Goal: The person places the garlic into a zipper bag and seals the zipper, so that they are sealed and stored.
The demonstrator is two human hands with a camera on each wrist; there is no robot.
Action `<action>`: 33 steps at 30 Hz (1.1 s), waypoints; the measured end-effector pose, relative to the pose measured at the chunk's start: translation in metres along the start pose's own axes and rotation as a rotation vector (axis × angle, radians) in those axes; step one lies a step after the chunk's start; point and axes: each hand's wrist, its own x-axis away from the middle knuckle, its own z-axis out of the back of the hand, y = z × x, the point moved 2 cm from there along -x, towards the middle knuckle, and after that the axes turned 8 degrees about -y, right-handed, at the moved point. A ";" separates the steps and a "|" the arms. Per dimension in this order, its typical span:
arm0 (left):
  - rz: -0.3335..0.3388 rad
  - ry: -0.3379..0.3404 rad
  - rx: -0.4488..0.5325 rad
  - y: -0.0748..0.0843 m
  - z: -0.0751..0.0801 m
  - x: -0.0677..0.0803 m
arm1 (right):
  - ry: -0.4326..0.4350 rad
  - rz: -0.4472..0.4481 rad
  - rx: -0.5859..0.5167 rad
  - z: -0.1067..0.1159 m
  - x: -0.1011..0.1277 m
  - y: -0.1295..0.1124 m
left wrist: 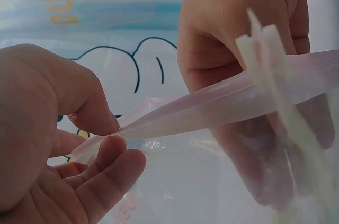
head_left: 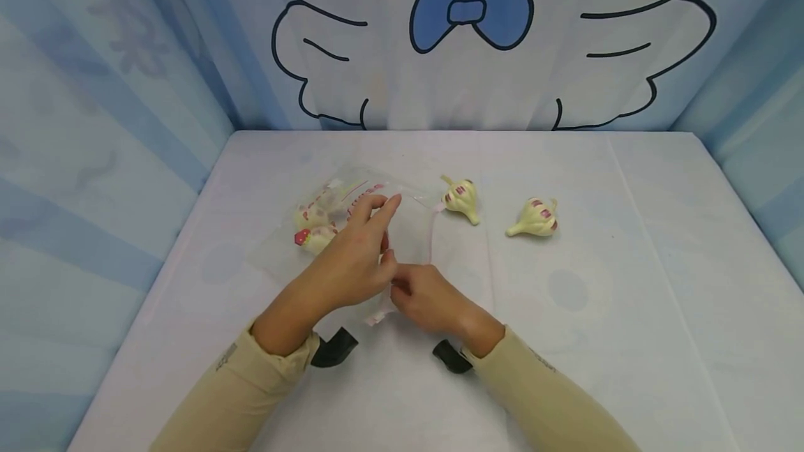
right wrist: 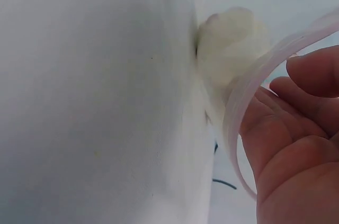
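I see a clear zip-top plastic bag (head_left: 352,229) lying flat on the white table (head_left: 659,284), left of the frame centre in the head view. Its pink zip edge (head_left: 430,236) runs down the bag's right side towards the lower centre of the frame.

Left hand (head_left: 352,264): it lies over the bag with fingers extended towards the upper right; in the left wrist view the thumb and fingertips (left wrist: 114,152) pinch the sealed pink strip (left wrist: 222,105), so I read this hand as grasping the bag's edge.

Right hand (head_left: 430,302): it sits just below and right of the left hand, touching it, fingers curled at the near end of the zip edge. In the right wrist view the strip (right wrist: 238,113) arcs across the open palm (right wrist: 286,144); in the left wrist view the fingers close about the strip beside its white slider (left wrist: 262,49). I read this hand as grasping the bag's edge too.

Two toy garlic bulbs (head_left: 314,229) rest inside the bag, at its left part. Two more lie loose on the table: one garlic bulb (head_left: 461,197) just beside the bag's upper right corner, another garlic bulb (head_left: 535,218) farther right, well apart from the hands.

Open room: bare table surface extends along the right side and the near edge. Blue printed curtain walls (head_left: 94,124) bound the table at left, back and right
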 end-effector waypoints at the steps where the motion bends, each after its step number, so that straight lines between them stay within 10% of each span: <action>1: -0.002 0.001 -0.001 0.000 0.000 0.000 | 0.003 0.007 0.002 0.000 -0.001 0.000; 20: -0.024 0.021 0.014 -0.002 0.002 0.002 | -0.075 -0.063 -0.068 0.009 -0.001 -0.001; 33: 0.012 0.017 -0.029 -0.002 0.002 0.001 | -0.013 -0.003 -0.079 0.058 0.039 -0.002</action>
